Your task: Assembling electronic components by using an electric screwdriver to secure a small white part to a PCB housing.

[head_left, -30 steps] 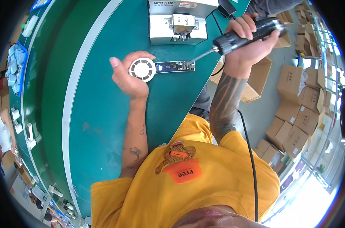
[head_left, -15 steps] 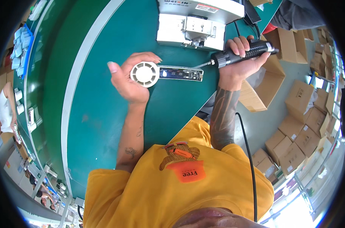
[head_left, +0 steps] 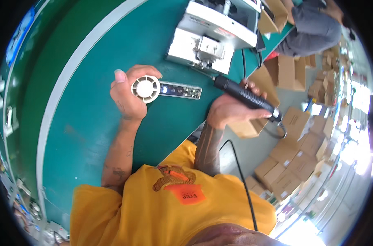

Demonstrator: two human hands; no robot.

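My left hand (head_left: 130,100) is closed round the head of a small white handheld fan (head_left: 145,89), thumb sticking up. The fan's handle points right with its inside exposed, showing a dark circuit board (head_left: 178,90). In my right hand (head_left: 229,110) lies a black electric screwdriver (head_left: 246,97), held slantwise. Its thin bit points up and left to the lower front of a white and grey metal box, apparently a screw feeder (head_left: 215,30). Whether the bit touches the feeder or carries a screw is too small to tell.
The green table (head_left: 100,82) has a pale edge strip (head_left: 57,92) on the left. Open cardboard boxes (head_left: 291,74) stand right of the table, with more cartons (head_left: 285,164) behind. Another person's grey-clad leg (head_left: 313,30) shows at upper right. A black cable (head_left: 242,176) hangs by my right arm.
The screwdriver's bit has swung from beside the fan's handle to the feeder's front. My right hand has turned with it. The view has shifted; the left hand still holds the fan.
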